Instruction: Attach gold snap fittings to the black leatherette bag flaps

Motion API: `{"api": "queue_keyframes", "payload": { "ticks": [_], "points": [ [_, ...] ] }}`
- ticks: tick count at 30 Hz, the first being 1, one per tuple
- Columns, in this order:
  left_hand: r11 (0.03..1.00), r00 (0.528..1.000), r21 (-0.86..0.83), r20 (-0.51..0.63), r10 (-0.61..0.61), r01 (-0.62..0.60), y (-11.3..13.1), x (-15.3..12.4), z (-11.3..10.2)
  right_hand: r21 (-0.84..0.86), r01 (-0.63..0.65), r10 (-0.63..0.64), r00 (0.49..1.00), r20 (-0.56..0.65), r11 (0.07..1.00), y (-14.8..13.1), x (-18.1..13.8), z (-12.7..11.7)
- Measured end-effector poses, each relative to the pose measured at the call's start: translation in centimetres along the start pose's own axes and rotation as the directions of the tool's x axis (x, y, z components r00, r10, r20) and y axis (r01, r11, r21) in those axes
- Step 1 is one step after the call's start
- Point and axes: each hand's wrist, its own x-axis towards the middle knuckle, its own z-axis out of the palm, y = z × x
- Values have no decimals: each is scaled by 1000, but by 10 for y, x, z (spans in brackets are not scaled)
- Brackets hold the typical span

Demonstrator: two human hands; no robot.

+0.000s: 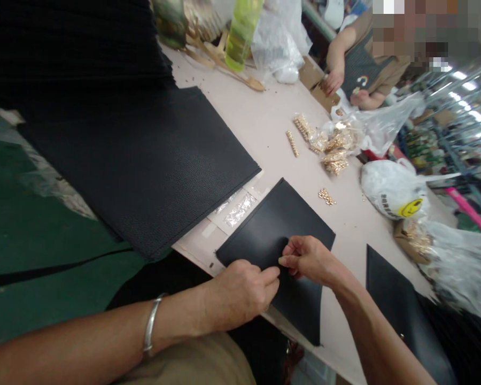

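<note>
A flat black leather-like piece (260,230) lies before me at the table's near edge, with stitching along one side. My left hand (242,291), with a silver bangle at the wrist, has its fingers curled at the middle of this piece. Close beside it my right hand (304,259) pinches with thumb and forefinger over the same spot. Whatever sits between the fingers is too small or hidden to make out. Beyond the piece lies a small heap of gold-coloured metal parts (326,196).
Black leather-like pieces (156,176) lie at left below a tall black stack (72,43). Further black pieces (396,289) lie at right. Bagged gold parts (336,141), a smiley-face plastic bag (396,190) and a yellow-green bottle (242,35) stand beyond. Across the table a co-worker's hands (333,81) are busy.
</note>
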Motion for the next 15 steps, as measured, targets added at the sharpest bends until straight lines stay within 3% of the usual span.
{"api": "queue_keyframes", "payload": {
  "ticks": [2, 5, 9, 12, 15],
  "points": [
    [1000, 1000, -29, 3, -10, 10, 0, 0, -2, 20, 37, -36, 998, -52, 999, -1, -5, 2],
    [993, 998, -94, 10, -66, 67, -1, -1, -3, -43, 189, -194, 970, -144, 981, -1, -27, 1],
    [978, 990, -178, -68, -124, 111, -6, 1, 4, -261, 432, -475, 871, -129, 863, 4, -76, 7],
    [973, 986, -213, -124, -113, 84, -4, 10, 14, -579, 356, -536, 826, -171, 733, 15, -97, 24],
    [957, 974, -286, -200, -108, 48, 9, 18, 21, -725, 199, -527, 810, -256, 659, 36, -103, 33]
  ]
}}
